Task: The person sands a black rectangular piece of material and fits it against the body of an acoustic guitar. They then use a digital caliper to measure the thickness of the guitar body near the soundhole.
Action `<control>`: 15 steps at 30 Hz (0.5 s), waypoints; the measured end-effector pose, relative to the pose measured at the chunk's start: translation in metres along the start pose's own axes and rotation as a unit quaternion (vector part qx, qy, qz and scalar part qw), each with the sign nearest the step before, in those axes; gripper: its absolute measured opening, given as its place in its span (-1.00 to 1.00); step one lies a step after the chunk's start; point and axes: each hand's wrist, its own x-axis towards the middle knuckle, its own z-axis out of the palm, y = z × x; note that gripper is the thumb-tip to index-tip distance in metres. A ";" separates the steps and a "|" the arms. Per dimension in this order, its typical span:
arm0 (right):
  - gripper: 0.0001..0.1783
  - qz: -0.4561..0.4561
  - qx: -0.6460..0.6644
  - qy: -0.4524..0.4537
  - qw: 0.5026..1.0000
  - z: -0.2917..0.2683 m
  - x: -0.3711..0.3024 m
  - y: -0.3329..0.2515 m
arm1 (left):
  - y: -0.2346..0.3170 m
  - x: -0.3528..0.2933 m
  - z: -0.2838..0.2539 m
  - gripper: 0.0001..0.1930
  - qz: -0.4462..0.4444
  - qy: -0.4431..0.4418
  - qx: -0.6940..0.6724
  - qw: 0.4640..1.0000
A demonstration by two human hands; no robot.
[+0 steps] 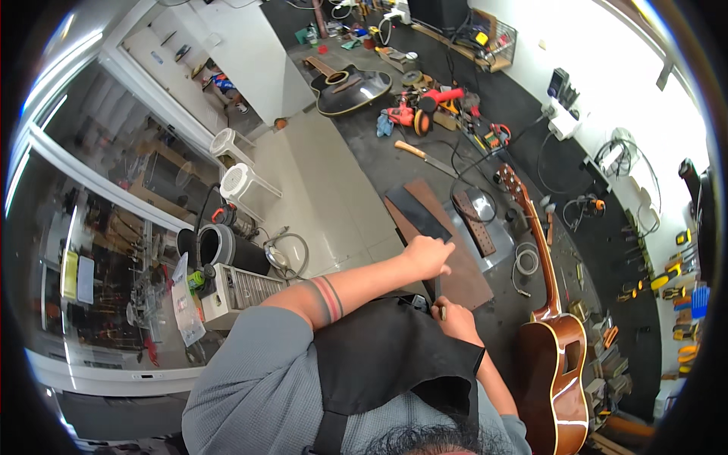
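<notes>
- Head view: the left hand (428, 256) is half-curled, knuckles up, over the near end of a flat black strip (415, 213); whether it grips or only presses there cannot be told.
- The strip lies on a reddish-brown sheet (455, 265) on the dark desk (497, 312), its long axis slanting from the far left down toward the left hand.
- The sheet's long side runs likewise, from far left to near right.
- The right hand (459, 321) is closed around a small tan-ended object (443, 312), mostly hidden by the fingers; a narrow dark piece (433, 287) shows between both hands.
- Right of the sheet, a perforated brown strip (474, 224) lies on clear plastic (493, 254), beside a coiled cable (525, 259).
- Farther right, a brown acoustic guitar (537, 371) points its neck away from the person.
- Beyond lie a wooden-handled blade (411, 149), a red power tool (402, 116) and a black guitar (356, 97).
- Markings on the tools are too small to read.
</notes>
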 end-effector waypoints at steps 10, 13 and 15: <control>-0.72 0.001 0.002 0.036 0.999 0.008 -0.008 0.001 | -0.012 0.007 0.014 -0.65 -0.018 -0.002 -0.077 0.997; -0.72 -0.018 -0.017 0.018 1.000 0.008 -0.007 0.001 | -0.011 -0.002 0.017 -0.56 -0.017 0.003 -0.024 1.000; -0.71 -0.018 -0.017 0.001 1.000 0.007 -0.009 -0.004 | -0.005 -0.005 0.014 -0.55 -0.048 -0.037 -0.027 0.998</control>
